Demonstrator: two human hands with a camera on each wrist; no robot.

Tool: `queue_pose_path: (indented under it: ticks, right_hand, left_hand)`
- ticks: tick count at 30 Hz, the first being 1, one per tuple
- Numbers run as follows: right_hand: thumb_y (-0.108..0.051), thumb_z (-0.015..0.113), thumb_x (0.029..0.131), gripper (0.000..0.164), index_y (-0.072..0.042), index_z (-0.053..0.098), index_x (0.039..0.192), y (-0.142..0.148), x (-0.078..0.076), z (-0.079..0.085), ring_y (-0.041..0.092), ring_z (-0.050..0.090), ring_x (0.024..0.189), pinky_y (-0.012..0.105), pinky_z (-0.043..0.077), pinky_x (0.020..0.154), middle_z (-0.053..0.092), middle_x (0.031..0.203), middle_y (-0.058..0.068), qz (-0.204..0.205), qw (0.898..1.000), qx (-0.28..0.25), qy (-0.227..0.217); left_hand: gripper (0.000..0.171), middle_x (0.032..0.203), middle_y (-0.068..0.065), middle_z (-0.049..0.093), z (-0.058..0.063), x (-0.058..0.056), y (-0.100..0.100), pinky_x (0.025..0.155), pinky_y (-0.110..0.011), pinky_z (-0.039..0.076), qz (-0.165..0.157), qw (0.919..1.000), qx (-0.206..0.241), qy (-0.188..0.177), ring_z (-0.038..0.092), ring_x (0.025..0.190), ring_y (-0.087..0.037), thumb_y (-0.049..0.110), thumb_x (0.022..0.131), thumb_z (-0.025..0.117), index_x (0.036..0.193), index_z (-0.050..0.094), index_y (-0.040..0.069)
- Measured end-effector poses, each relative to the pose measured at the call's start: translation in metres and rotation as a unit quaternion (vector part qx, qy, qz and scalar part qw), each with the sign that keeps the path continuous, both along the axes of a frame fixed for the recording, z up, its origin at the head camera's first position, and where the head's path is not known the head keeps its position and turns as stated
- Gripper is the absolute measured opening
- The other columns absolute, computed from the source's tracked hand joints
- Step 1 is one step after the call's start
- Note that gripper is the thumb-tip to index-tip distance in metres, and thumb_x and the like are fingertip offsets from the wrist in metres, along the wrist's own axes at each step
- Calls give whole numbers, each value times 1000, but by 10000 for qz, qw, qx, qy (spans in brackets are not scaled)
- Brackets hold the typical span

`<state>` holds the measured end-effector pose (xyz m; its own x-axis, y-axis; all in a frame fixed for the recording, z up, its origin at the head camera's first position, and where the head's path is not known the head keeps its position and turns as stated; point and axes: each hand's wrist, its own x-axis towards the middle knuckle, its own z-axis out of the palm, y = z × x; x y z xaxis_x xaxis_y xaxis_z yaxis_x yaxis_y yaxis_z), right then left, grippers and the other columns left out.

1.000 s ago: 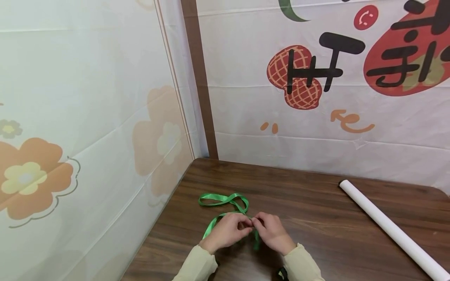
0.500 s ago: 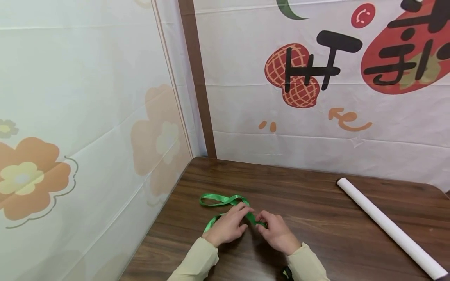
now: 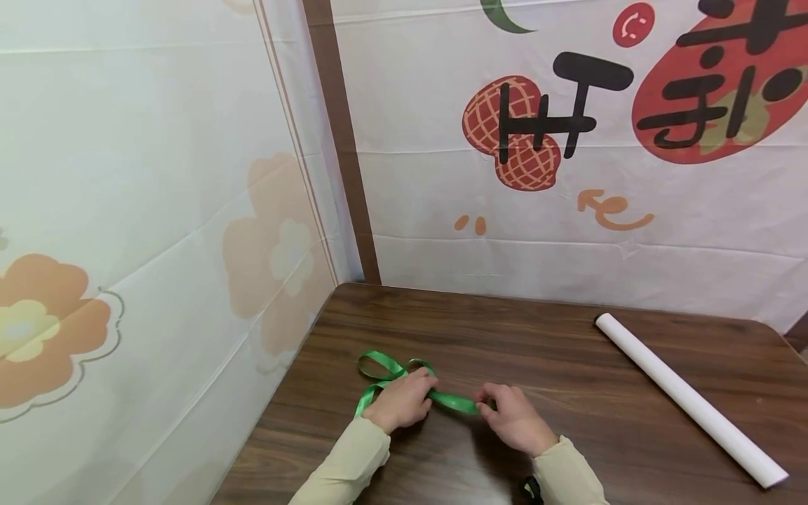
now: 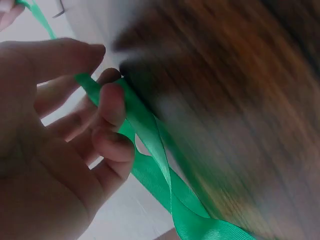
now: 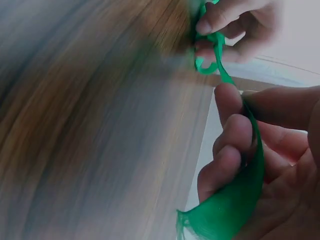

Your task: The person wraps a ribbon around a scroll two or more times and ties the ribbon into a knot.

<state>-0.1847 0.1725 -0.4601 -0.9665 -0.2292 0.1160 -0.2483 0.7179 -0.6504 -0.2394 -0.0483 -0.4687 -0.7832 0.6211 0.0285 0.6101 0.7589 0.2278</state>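
A green satin ribbon [image 3: 454,402] stretches between the two hands, low over the brown table. My left hand [image 3: 400,401] holds it with curled fingers; in the left wrist view the ribbon [image 4: 145,127] passes between thumb and fingers and hangs in twisted folds. To the right, my right hand [image 3: 513,415] pinches the ribbon between thumb and forefinger. Its frayed end [image 5: 182,220] droops below the palm in the right wrist view. Loose loops of the ribbon lie on the table beyond and left of the left hand, which hides part of them.
A white roll [image 3: 688,400] lies slanted on the right side of the wooden table [image 3: 536,337]. A printed cloth wall [image 3: 429,175] stands behind the table, and a flowered one [image 3: 177,175] along its left edge.
The hands were close together and have drawn apart. My right hand has moved right with the ribbon, pulling a straight stretch of it out, while the loops on the table have shifted.
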Motion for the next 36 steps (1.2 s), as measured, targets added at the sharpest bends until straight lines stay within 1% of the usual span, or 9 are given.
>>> queue_pose_path:
  ticks: [3,8,11,13,18,22,25,32,36]
  right_hand:
    - [-9,66,87,6,-13,65,83,7,0,-2,8,51,71,27,42,65,65,79,-7,-91,9998,125,-106]
    - [-6,68,84,11,-15,65,80,20,1,-5,9,52,71,30,43,66,64,78,-7,-317,9988,355,-131]
    - [-5,69,83,13,-16,66,78,27,3,-7,10,54,72,32,44,67,64,78,-6,-473,9975,485,-215]
    - [-5,68,84,12,-16,66,78,31,4,-9,11,53,71,33,44,66,64,78,-5,-538,9963,524,-406]
    - [-6,67,86,10,-15,68,81,39,6,-14,12,52,68,32,43,63,64,79,-3,-566,9926,615,-885]
    - [-5,66,86,12,-15,68,81,45,7,-14,13,50,63,32,42,60,64,76,-3,-630,9900,721,-1033]
    - [-4,66,86,12,-15,69,80,50,8,-12,13,50,63,32,43,60,64,76,-2,-674,9890,829,-1019]
    - [-4,71,81,12,-15,71,77,64,11,-8,13,60,71,37,50,65,69,81,0,-881,9882,959,-805]
    - [-2,70,79,13,-14,69,74,72,14,-10,13,58,69,36,49,63,67,77,1,-967,9878,978,-733]
  left_hand:
    - [23,108,0,59,1,-2,-3,72,-28,50,81,10000,-10,-27,60,84,-14,16,91,64,114,65,12]
    - [24,102,1,57,3,-7,-8,69,-28,47,238,9984,82,-506,55,78,-11,33,89,68,105,65,15]
    - [28,98,2,58,5,-8,-12,67,-29,45,318,9971,216,-654,54,78,-10,42,89,66,98,65,16]
    - [29,95,3,58,6,-8,-15,66,-28,44,389,9961,283,-733,52,76,-9,44,91,63,95,64,16]
    - [23,79,7,52,6,-8,-20,60,-25,39,457,9950,352,-820,46,65,-7,36,95,60,79,58,19]
    - [23,74,7,51,6,-10,-22,59,-26,38,459,9961,291,-702,44,63,-8,29,94,60,75,55,18]
    - [21,75,6,52,7,-10,-25,57,-26,38,532,9960,209,-682,45,62,-9,27,94,61,75,57,17]
    - [17,74,4,54,7,-12,-29,57,-28,38,618,9957,137,-673,46,62,-10,22,93,62,77,60,16]
    - [13,76,4,55,6,-13,-29,59,-29,40,589,9954,146,-735,47,64,-10,21,93,62,81,62,16]
